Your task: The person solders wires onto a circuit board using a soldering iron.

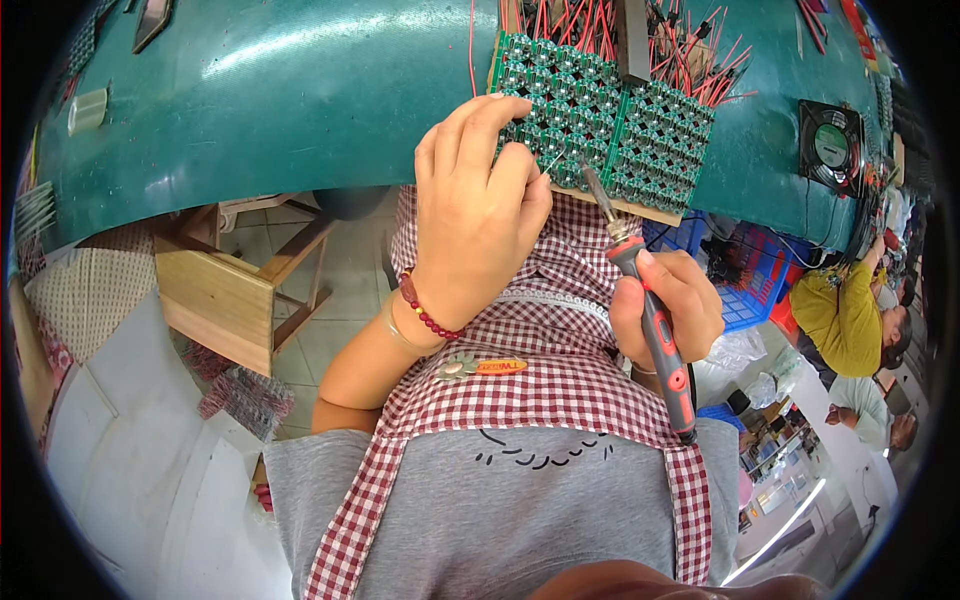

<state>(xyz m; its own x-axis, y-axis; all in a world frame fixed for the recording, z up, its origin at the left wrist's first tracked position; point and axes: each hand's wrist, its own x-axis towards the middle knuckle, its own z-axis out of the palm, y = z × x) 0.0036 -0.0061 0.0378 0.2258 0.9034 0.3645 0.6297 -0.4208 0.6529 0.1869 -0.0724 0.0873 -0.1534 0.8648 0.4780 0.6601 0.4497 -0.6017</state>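
Observation:
A soldering iron [660,335] with a grey and red handle is gripped in my right hand [685,300]. Its metal tip points up and left, over the near edge of the green circuit board panels [655,150]. My left hand [470,210] reaches over the left side of the panels, its upper fingers against the boards. Between thumb and index finger it pinches a thin silvery strand of solder wire [556,161], whose end is close to the iron's tip. Red wires [700,65] stick out in bunches along the far side of the panels.
A dark bar [632,40] lies across the panels' far part. On the green table [300,120], a black fan [830,148] stands at right and a clear roll [88,112] at left. Below are a wooden stool [215,305] and a blue crate [745,295]. Two people [845,315] are at right.

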